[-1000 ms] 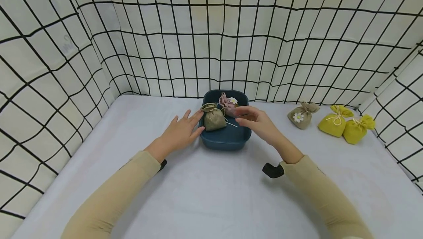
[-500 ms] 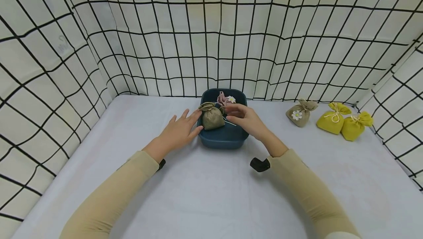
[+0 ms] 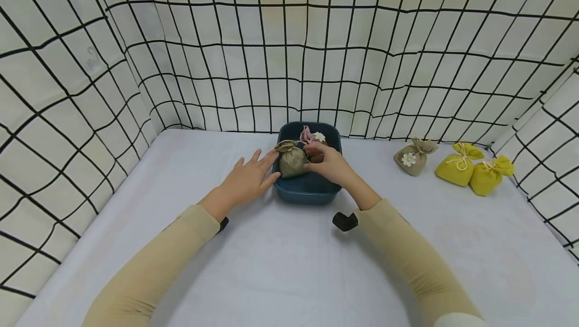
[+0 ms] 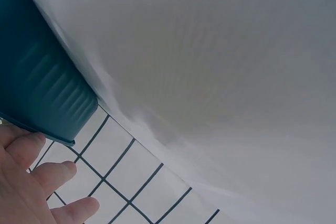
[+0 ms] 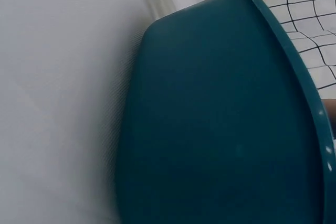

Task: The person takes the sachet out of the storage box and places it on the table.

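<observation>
A blue rectangular bin [image 3: 308,198] stands against the back netting in the head view. Inside it, at the left, sits an olive drawstring pouch [image 3: 292,162]; a pink pouch [image 3: 306,135] with a white daisy lies at the back, partly hidden. My left hand [image 3: 246,180] has its fingers spread, the tips at the bin's left rim and the pouch's left side. Reaching over the bin from the right, my right hand [image 3: 332,167] has loosely bent fingers, with thumb and fingertips right at the olive pouch's right side. In the left wrist view, spread fingers [image 4: 58,177] show below the bin.
At the right lie a beige pouch [image 3: 412,158] with a daisy and two yellow pouches [image 3: 454,170] tied with pale cord. Black grid netting [image 3: 298,61] over white cloth encloses the back and sides. A white cloth [image 3: 280,266] covers the table.
My right hand has moved left across the bin, from near the pink pouch to the olive pouch's side, covering the pale cord ends. The left hand has stayed at the rim.
</observation>
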A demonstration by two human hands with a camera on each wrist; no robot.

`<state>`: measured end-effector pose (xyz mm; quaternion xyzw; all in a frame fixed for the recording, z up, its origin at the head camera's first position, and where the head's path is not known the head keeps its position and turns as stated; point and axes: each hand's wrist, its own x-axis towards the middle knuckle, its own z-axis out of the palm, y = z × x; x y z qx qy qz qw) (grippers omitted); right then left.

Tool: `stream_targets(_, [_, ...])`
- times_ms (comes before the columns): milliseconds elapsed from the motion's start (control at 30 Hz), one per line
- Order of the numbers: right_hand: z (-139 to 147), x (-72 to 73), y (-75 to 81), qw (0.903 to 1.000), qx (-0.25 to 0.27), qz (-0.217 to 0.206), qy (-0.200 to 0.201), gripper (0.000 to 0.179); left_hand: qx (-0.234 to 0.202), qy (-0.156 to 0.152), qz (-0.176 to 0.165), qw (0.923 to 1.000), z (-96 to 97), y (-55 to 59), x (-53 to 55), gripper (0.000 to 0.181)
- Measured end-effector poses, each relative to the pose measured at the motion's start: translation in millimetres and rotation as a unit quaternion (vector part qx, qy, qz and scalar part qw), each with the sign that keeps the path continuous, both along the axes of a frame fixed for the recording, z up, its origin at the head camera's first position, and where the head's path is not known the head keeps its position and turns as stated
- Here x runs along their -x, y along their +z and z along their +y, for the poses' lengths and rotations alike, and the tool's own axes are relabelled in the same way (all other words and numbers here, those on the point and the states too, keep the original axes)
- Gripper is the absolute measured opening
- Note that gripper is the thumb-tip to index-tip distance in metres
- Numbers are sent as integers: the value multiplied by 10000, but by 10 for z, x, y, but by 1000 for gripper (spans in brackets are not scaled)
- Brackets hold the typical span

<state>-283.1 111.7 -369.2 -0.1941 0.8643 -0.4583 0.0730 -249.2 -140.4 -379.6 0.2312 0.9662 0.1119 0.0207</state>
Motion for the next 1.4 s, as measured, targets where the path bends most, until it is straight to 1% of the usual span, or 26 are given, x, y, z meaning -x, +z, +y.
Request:
stream_targets(100, [-21, 31, 6, 9999, -85, -69, -40, 57, 21, -15, 17, 10000, 1, -1, 5, 67])
stream_targets(200, [-43, 51, 10, 9998, -125, -146, 0, 61, 38, -3, 35, 10000, -1, -4, 9, 67])
stream_targets(300, [-60, 69, -3, 9997, -175, -147, 15, 61, 33, 7, 48, 10000, -2, -6, 7, 67])
stream_targets(500, [-80, 75, -44, 9994, -262, -46, -207, 58, 45, -10, -6, 10000, 3, -19, -9, 67])
stream_targets(700, [-125, 101, -44, 9986, -509, -132, 0, 62, 40, -25, 83, 10000, 9, -13, -10, 67])
stream_targets(833, [-161, 130, -65, 9982, -551, -180, 182, 65, 53, -24, 80, 10000, 7, -6, -9, 67])
stream_targets(1100, [-180, 152, -78, 9983, -476, -339, 80, 62, 118, -5, 59, 9999, 2, -12, -6, 66])
stream_targets(1233, [-180, 174, -92, 9982, -457, -374, 99, 66, 114, -5, 33, 9999, 1, -2, -8, 67])
stream_targets(1400, [-171, 204, -102, 9977, -575, -320, 169, 68, 95, -1, 14, 10000, -2, -1, -11, 68])
